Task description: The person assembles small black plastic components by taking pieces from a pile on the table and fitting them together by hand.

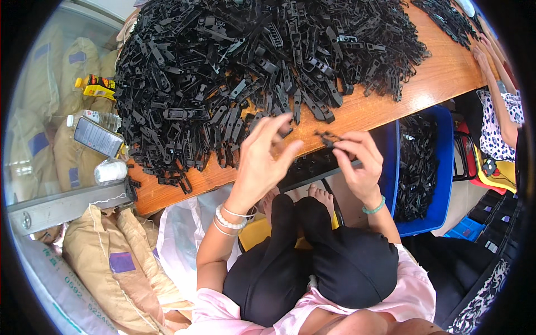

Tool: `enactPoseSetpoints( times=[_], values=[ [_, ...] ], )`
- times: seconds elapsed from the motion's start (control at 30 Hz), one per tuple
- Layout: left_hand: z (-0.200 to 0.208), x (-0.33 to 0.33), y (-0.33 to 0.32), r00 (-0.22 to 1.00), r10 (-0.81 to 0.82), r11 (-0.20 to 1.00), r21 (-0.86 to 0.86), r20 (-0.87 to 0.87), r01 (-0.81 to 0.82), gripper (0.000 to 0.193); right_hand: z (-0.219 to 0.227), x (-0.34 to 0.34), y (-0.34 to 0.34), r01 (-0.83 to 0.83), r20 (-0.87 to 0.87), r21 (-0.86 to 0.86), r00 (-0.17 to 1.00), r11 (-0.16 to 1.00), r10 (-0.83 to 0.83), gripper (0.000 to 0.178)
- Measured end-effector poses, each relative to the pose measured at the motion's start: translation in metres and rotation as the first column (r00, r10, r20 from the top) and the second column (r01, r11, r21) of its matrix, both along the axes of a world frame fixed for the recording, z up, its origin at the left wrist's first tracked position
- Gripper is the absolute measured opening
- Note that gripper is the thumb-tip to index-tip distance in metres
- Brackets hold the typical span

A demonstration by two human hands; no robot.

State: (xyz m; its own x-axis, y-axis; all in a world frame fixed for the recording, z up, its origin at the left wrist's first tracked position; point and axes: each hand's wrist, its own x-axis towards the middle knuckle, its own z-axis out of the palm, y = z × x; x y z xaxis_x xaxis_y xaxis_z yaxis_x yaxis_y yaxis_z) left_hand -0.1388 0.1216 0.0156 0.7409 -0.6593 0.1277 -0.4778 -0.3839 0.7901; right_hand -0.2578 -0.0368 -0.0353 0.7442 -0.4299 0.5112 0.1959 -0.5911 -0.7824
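A large heap of small black plastic parts (223, 72), some long and flat like clips, covers most of the wooden table (357, 111). My left hand (262, 159) is at the heap's near edge, thumb and fingers apart. By its fingertips is a black part; it seems to lie on the table, slightly blurred. To the right, over the table's front edge, my right hand (360, 162) pinches a small black plastic part (328, 138) between thumb and fingers. The part sticks out to the left, toward my left hand.
A blue bin (449, 162) of black parts stands right of my knees. At left are a phone (97, 137), bottles (100, 86) and brown sacks (95, 251). Another person's hands (484, 56) are by a second heap (446, 22) at far right.
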Motion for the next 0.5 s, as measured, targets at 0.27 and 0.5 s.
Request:
enactPoseSetpoints(
  times=[0.27, 0.5],
  values=[
    [-0.016, -0.013, 0.002, 0.943, -0.216, 0.967, -0.081, 0.252, 0.243, 0.035, 0.005, -0.003, 0.020, -0.151, -0.019, 0.732, 0.970, 0.665, 0.241, 0.004],
    [0.015, -0.009, 0.057, 0.801, -0.227, 0.957, -0.278, -0.554, 0.080, 0.025, 0.001, -0.006, 0.006, -0.187, 0.078, 0.824, 0.973, 0.535, 0.219, 0.009]
  ],
)
